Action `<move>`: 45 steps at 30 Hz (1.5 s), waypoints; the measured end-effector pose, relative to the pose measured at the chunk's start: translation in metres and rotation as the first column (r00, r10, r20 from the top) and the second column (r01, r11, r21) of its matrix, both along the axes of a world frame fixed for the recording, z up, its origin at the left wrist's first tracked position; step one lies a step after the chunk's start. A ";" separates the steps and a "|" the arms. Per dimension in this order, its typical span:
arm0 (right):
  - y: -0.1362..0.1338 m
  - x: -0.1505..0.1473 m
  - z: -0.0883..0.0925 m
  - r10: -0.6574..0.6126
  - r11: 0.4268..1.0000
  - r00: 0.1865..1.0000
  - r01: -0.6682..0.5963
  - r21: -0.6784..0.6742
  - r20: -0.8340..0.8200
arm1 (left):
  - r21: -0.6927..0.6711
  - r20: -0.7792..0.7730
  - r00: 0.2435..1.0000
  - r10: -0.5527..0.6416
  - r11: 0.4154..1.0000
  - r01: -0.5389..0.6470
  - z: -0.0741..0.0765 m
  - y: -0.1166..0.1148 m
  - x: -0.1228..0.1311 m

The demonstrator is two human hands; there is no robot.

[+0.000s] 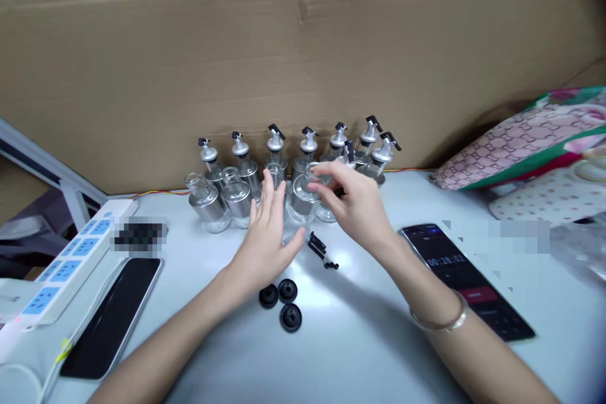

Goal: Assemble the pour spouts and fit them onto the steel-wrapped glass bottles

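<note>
Now the right hand (354, 203) pinches the top of the upright bottle (303, 203). The left hand (269, 235), fingers apart and holding nothing, is just beside the bottle, lower down.

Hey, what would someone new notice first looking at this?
A cluster of small glass bottles with silver pour spouts stands mid-table against the cardboard wall. The right hand pinches the mouth of one spoutless bottle at the front, the left hand open beside it. Three black round caps lie nearer.
</note>
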State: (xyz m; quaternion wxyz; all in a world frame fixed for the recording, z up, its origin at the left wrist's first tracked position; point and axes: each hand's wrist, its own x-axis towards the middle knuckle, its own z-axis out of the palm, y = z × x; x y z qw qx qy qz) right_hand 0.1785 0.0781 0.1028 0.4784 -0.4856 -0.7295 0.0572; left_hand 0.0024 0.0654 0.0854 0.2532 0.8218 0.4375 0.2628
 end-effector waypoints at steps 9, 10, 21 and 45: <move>0.020 0.001 -0.017 -0.036 0.995 0.999 0.036 -0.095 -0.004 | 0.031 -0.108 0.994 -0.018 0.999 0.022 -0.006 0.002 0.001; 0.020 0.002 -0.018 -0.040 0.994 0.999 0.038 -0.104 -0.011 | 0.033 -0.115 0.993 -0.022 0.999 0.026 -0.006 0.003 0.000; -0.014 0.004 0.007 0.245 0.888 0.947 -0.133 -0.439 0.208 | 0.008 -0.108 0.993 -0.056 0.998 0.057 0.016 0.005 -0.016; -0.067 0.000 -0.038 0.432 0.431 0.882 -0.385 -0.816 -0.188 | -0.055 0.101 0.773 -0.626 0.772 0.633 -0.069 -0.085 -0.002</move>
